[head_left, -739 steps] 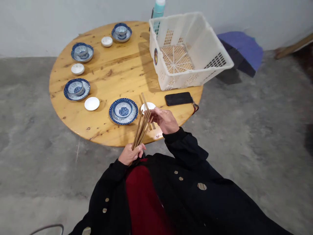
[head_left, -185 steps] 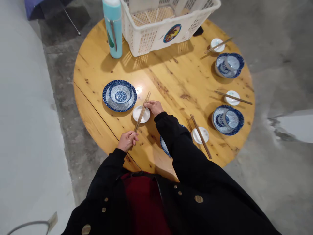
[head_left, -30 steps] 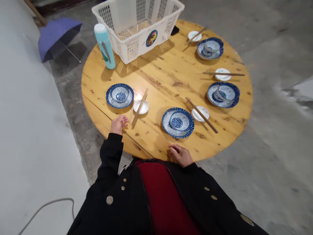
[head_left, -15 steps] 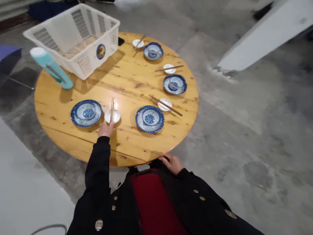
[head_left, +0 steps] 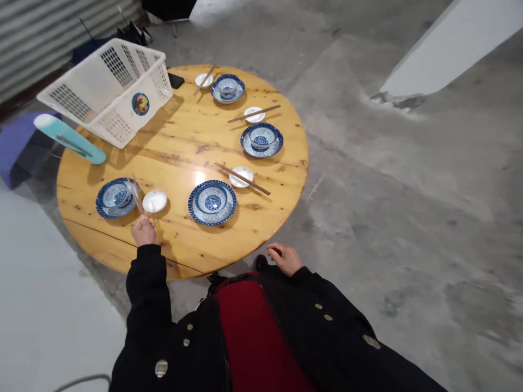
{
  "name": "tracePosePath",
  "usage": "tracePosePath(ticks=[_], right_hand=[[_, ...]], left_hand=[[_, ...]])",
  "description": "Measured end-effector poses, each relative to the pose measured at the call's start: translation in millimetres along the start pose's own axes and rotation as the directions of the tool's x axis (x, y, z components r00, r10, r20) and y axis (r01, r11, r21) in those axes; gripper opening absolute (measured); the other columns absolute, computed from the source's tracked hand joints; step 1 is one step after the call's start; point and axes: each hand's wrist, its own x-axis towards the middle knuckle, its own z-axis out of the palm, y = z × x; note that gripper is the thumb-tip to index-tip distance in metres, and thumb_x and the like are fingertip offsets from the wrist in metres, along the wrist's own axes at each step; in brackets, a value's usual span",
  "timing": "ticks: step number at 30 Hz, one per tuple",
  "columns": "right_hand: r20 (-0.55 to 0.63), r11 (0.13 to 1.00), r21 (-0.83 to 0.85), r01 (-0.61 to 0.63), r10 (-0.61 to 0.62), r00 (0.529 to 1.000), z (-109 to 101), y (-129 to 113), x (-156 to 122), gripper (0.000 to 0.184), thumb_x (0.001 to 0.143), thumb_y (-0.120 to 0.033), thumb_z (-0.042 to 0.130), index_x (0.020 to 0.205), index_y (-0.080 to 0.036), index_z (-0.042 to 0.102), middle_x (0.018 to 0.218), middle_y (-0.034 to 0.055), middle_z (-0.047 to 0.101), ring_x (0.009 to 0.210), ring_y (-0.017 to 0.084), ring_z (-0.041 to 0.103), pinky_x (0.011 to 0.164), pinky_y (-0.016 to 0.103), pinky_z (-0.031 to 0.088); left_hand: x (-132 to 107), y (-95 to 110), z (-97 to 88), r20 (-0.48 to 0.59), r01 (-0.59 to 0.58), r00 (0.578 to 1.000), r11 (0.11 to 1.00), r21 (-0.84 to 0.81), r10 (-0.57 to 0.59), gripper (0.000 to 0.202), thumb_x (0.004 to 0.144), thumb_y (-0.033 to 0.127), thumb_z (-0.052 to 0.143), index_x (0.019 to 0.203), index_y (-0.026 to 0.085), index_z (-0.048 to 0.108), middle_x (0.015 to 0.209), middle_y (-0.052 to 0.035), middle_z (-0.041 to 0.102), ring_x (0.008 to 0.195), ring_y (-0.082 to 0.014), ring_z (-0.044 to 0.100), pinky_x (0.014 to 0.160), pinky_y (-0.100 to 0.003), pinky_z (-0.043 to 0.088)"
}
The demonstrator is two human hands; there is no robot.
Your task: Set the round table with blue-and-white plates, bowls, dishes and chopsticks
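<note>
My left hand (head_left: 144, 231) is closed around the lower ends of a pair of chopsticks (head_left: 138, 196), which point away from me. They pass between a blue-and-white plate (head_left: 101, 208) with a bowl (head_left: 116, 195) on it and a small white dish (head_left: 154, 201). To the right stands another blue-rimmed plate (head_left: 201, 218) with a bowl (head_left: 212, 199), beside a white dish (head_left: 236, 181) with chopsticks (head_left: 256, 187) lying across it. Off the table's near right edge hangs my right hand (head_left: 286, 259), fingers loosely curled and apart from the thumb, with nothing visible in it.
The round wooden table (head_left: 175, 147) carries two more place settings at its far right. A white plastic basket (head_left: 110, 130), a turquoise bottle-like object (head_left: 73, 141) and a black phone (head_left: 175, 81) are at the far left. A white pillar (head_left: 441, 60) rises from the concrete floor.
My left hand has lifted the chopsticks off the small white dish and moved them left and nearer me. My right hand has come away from the table edge. The view has shifted right.
</note>
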Motion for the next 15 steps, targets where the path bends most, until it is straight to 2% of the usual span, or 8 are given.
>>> tracePosePath(ticks=[1, 2, 4, 6, 8, 11, 13, 15], right_hand=[[-0.018, 0.999, 0.03, -0.013, 0.014, 1.0, -14, 14, 1, 0.034, 0.084, -0.041, 0.045, 0.091, -0.02, 0.071, 0.078, 0.0066, 0.075, 0.069, 0.021, 0.071, 0.069, 0.031, 0.054], [-0.036, 0.997, 0.065, -0.029, 0.031, 0.999, -27, 29, 0, 0.034, 0.083, -0.043, 0.046, 0.091, -0.02, 0.07, 0.077, 0.0069, 0.074, 0.068, 0.021, 0.071, 0.07, 0.033, 0.055], [-0.067, 0.985, 0.163, -0.061, 0.073, 0.995, -53, 55, -1, 0.036, 0.081, -0.048, 0.049, 0.09, -0.019, 0.069, 0.076, 0.0078, 0.074, 0.067, 0.022, 0.071, 0.071, 0.035, 0.056], [-0.087, 0.956, 0.279, -0.092, 0.12, 0.989, -77, 75, -3, 0.041, 0.078, -0.053, 0.053, 0.089, -0.018, 0.068, 0.076, 0.009, 0.074, 0.066, 0.023, 0.071, 0.071, 0.037, 0.057], [-0.097, 0.927, 0.357, -0.112, 0.156, 0.983, -98, 84, 1, 0.045, 0.077, -0.057, 0.054, 0.09, -0.016, 0.067, 0.077, 0.0105, 0.074, 0.066, 0.023, 0.071, 0.069, 0.038, 0.058], [-0.159, 0.951, 0.305, -0.046, 0.098, 0.982, -122, 71, 25, 0.044, 0.082, -0.055, 0.051, 0.094, -0.016, 0.067, 0.084, 0.0121, 0.074, 0.073, 0.024, 0.071, 0.072, 0.038, 0.058], [-0.215, 0.985, 0.145, 0.095, -0.063, 0.975, -131, 45, 53, 0.038, 0.087, -0.047, 0.047, 0.097, -0.017, 0.068, 0.095, 0.0127, 0.074, 0.086, 0.024, 0.071, 0.082, 0.038, 0.056], [-0.187, 0.978, -0.043, 0.205, -0.21, 0.96, -132, 13, 87, 0.035, 0.09, -0.038, 0.045, 0.104, -0.015, 0.067, 0.106, 0.0144, 0.071, 0.096, 0.024, 0.068, 0.091, 0.038, 0.053]], left_hand=[[-19, 10, 6.4, -0.005, 0.012, 1.0, 0.978, -0.209, -0.013, 0.031, 0.093, 0.038, 0.033, 0.094, 0.016, 0.055, 0.057, 0.0044, 0.046, 0.039, -0.0084, 0.033, 0.039, -0.02, 0.027], [-38, 22, 15.9, 0.005, 0.023, 1.0, 0.908, -0.419, -0.023, 0.027, 0.09, 0.04, 0.041, 0.093, 0.017, 0.056, 0.056, 0.0068, 0.043, 0.037, -0.0061, 0.027, 0.038, -0.018, 0.023], [-77, 48, 44.3, 0.091, 0.05, 0.996, 0.717, -0.695, 0.019, 0.024, 0.081, 0.04, 0.058, 0.089, 0.017, 0.056, 0.057, 0.0083, 0.043, 0.038, -0.0033, 0.027, 0.038, -0.016, 0.024], [-111, 74, 82.8, 0.176, 0.109, 0.983, 0.619, -0.778, 0.047, 0.023, 0.078, 0.037, 0.064, 0.084, 0.017, 0.056, 0.059, 0.0073, 0.047, 0.04, -0.0028, 0.033, 0.04, -0.015, 0.029], [-139, 96, 125.1, 0.271, 0.196, 0.962, 0.604, -0.773, 0.035, 0.017, 0.078, 0.031, 0.063, 0.081, 0.017, 0.055, 0.062, 0.005, 0.052, 0.044, -0.0034, 0.04, 0.042, -0.015, 0.033], [-167, 115, 179.8, 0.364, 0.315, 0.93, 0.602, -0.734, -0.042, 0.01, 0.081, 0.025, 0.058, 0.079, 0.017, 0.052, 0.064, 0.0044, 0.054, 0.044, -0.0035, 0.042, 0.042, -0.015, 0.029], [-176, 121, 204.5, 0.389, 0.351, 0.919, 0.593, -0.725, -0.068, 0.007, 0.083, 0.022, 0.055, 0.08, 0.017, 0.051, 0.066, 0.004, 0.055, 0.045, -0.0036, 0.043, 0.043, -0.016, 0.03], [-179, 125, 220.0, 0.383, 0.357, 0.92, 0.587, -0.727, -0.086, 0.004, 0.084, 0.019, 0.052, 0.081, 0.017, 0.051, 0.067, 0.0029, 0.056, 0.047, -0.004, 0.045, 0.046, -0.016, 0.034]])
